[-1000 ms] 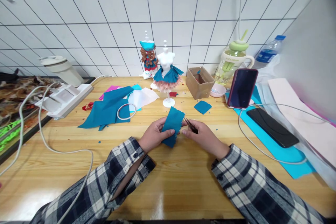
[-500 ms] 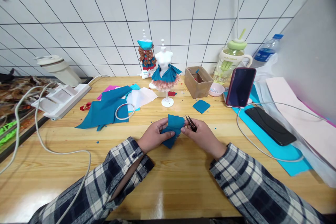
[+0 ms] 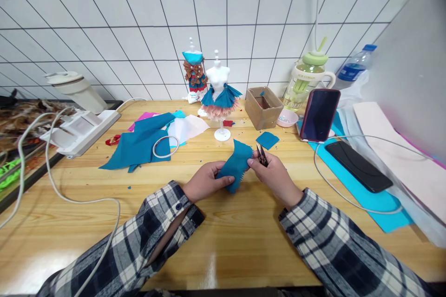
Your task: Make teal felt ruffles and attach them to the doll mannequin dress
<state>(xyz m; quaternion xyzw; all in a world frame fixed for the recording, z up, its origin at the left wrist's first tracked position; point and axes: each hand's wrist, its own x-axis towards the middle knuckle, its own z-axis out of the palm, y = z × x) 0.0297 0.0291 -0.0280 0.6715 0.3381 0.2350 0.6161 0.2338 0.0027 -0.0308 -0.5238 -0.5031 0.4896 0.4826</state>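
My left hand is closed on a small teal fabric piece, thumb on top, holding it above the table. The right edge of that piece is cut into a fringe. Small dark thread snips sit in my right hand, blades pointing up and away. Thumb and fingertips of this hand also pinch the fringed edge. Just beyond, a white mini mannequin wears a teal and pink frilled skirt. A square teal scrap lies to the right of it.
Larger teal cloth lies left under a white ring. Behind stand a second dressed mannequin, a cardboard box and a pink dish. Right are an upright phone, a flat phone and a cable; a power strip is left.
The teal piece has unfolded and stretched out, its top now further right. My right hand has shifted slightly right with the snips, which now point more upright.
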